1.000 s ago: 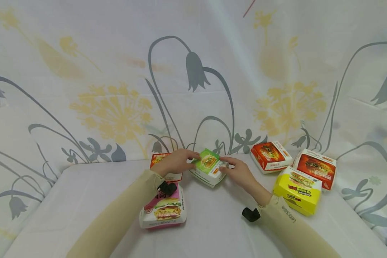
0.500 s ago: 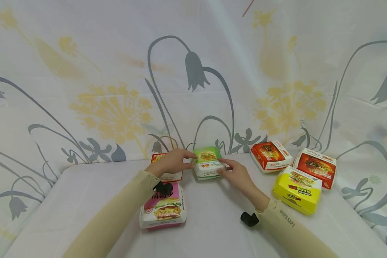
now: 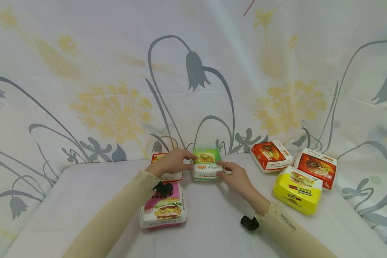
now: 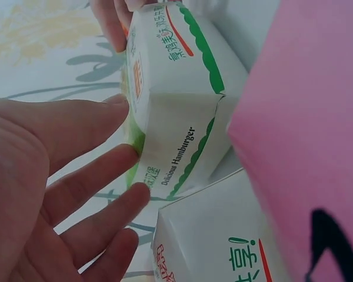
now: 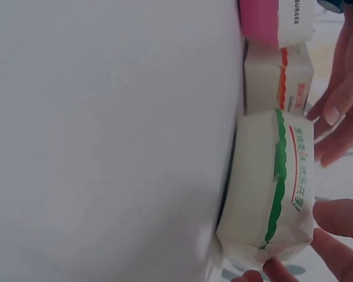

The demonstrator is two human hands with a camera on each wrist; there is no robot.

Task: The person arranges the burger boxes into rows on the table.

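Note:
A green-and-white hamburger box (image 3: 208,166) sits flat on the table between both hands, its printed front edge toward me. My left hand (image 3: 173,163) touches its left side; in the left wrist view the fingers (image 4: 100,173) are spread and nearly straight, fingertips against the box wall. My right hand (image 3: 238,179) is at the right side; in the right wrist view its thumb (image 5: 341,217) lies by the lid edge and fingertips meet the box's end. Under the left hand and wrist, a red-and-white box (image 3: 172,176) and a pink-and-white burger box (image 3: 165,211) are partly covered.
To the right stand two red-and-white burger boxes, one farther back (image 3: 271,156) and another (image 3: 316,166) beside it, with a yellow box (image 3: 298,190) in front. A flower-printed cloth (image 3: 193,89) rises behind the white table (image 3: 213,229).
The green-and-white box has turned from a slanted position to squarely facing me, its front edge level now. Both hands have shifted slightly with it and stay at its sides.

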